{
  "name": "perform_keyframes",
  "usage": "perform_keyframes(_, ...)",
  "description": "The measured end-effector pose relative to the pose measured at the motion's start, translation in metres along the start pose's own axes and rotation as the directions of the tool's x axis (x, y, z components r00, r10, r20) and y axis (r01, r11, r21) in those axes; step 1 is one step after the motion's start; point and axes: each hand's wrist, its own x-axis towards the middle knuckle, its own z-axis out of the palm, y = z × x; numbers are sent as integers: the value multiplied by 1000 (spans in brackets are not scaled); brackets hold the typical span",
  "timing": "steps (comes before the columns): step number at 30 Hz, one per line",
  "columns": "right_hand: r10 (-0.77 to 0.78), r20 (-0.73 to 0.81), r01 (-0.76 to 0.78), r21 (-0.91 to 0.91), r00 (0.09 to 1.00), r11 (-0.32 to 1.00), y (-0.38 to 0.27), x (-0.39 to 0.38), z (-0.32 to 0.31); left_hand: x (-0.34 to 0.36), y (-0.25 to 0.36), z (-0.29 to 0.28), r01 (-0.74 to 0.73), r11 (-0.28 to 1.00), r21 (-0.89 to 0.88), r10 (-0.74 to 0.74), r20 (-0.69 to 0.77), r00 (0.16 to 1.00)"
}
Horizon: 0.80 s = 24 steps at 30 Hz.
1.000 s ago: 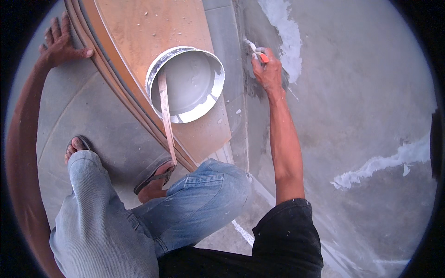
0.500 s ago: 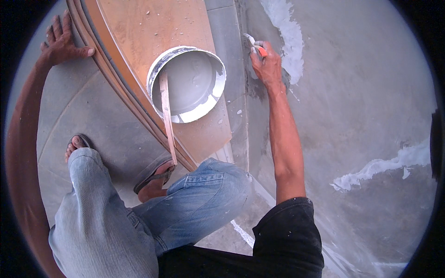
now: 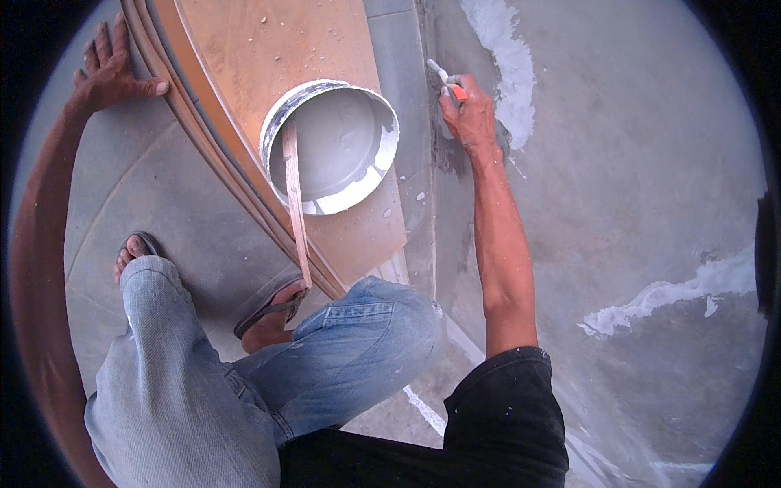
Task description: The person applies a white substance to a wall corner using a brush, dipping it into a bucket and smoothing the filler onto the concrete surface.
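My right hand (image 3: 469, 112) is closed round the handle of a small paintbrush (image 3: 458, 92) with an orange handle. The brush's pale tip points up and left, at the seam where the grey wall (image 3: 618, 203) meets the tiled floor. My left hand (image 3: 114, 77) is spread with its palm down on the grey floor tiles, and its thumb reaches to the edge of some long brown strips (image 3: 203, 154). Between my hands stands a white bucket (image 3: 358, 191) holding grey, paste-like liquid. A wooden stick (image 3: 294, 195) leans out over its near rim.
Under the bucket lies an orange-brown board (image 3: 244, 41) with crumbs of debris on it. White patches of filler (image 3: 517, 81) run across the wall. My sandalled feet (image 3: 272, 317) and bent knees take up the lower left.
Very little differs. The whole view has shifted slightly, and my right hand holds the brush at nearly the same spot on the seam. My left hand stays planted.
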Motion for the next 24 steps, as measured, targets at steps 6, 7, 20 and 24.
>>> perform_keyframes(6, 3, 7, -3, -1, 1000, 1000, -1, -1, 3, -4, -5, 10, -73, 989, -128, 44, -212, 976)
perform_keyframes(7, -10, -4, 10, -13, 1000, 1000, 1, -1, 3, -4, -4, 10, -77, 989, -129, 47, -217, 975)
perform_keyframes(20, 34, 49, -33, -29, 998, 999, -4, -2, 2, -3, -7, 9, -100, 984, -146, 70, -199, 978)
perform_keyframes(24, 41, 54, -39, -46, 998, 998, -4, -3, 2, -3, -6, 10, -106, 981, -160, 74, -193, 978)
